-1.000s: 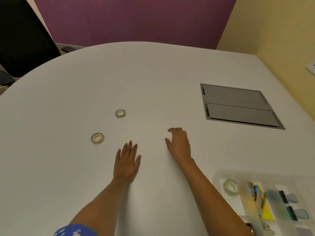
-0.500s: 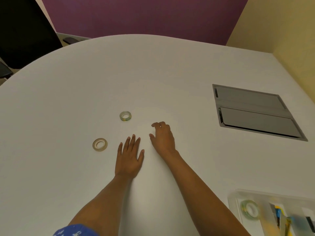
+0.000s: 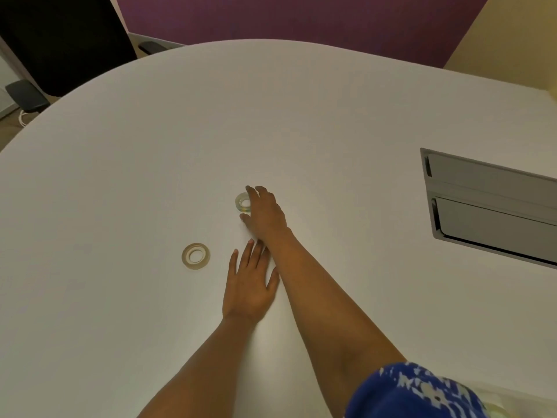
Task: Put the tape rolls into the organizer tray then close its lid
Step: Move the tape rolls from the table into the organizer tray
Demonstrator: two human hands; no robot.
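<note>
Head view
Surface: a broad white table with a rounded far edge point(image 3: 180, 146), matte and bare over most of its top.
Inset: a grey rectangular metal hatch with two flaps point(image 3: 494, 203), set flush into the table well to the right of the right hand.
Room: a purple wall point(image 3: 286, 16) runs beyond the table's far edge, meeting a pale yellow wall point(image 3: 518, 40) at the far right; a black office chair with a dark armrest point(image 3: 60, 40) stands past the table's far-left edge.
Right hand: the right hand point(image 3: 265, 212) reaches forward and to the left, its forearm crossing just above the fingertips of the left hand. The fingers are loosely spread and curved, with the thumb below and the other fingers above a small clear tape roll with a greenish-yellow core point(image 3: 242, 203), which lies flat on the table. The fingertips seem to touch the roll's right edge, but motion blur keeps me from saying whether it is gripped.
Left hand: the left hand point(image 3: 248, 285) lies flat, palm down on the table, fingers straight and close together, holding nothing.
Second roll: a beige translucent tape roll with a white core point(image 3: 196, 256) lies flat just to the left of the left hand's fingers, apart from them, nearer than the other roll.
Sleeve: a blue sleeve with white speckles point(image 3: 419, 390) covers the right upper arm at the bottom edge.
Organizer tray: only a pale, blurred sliver shows at the bottom right corner; its contents cannot be made out.
</note>
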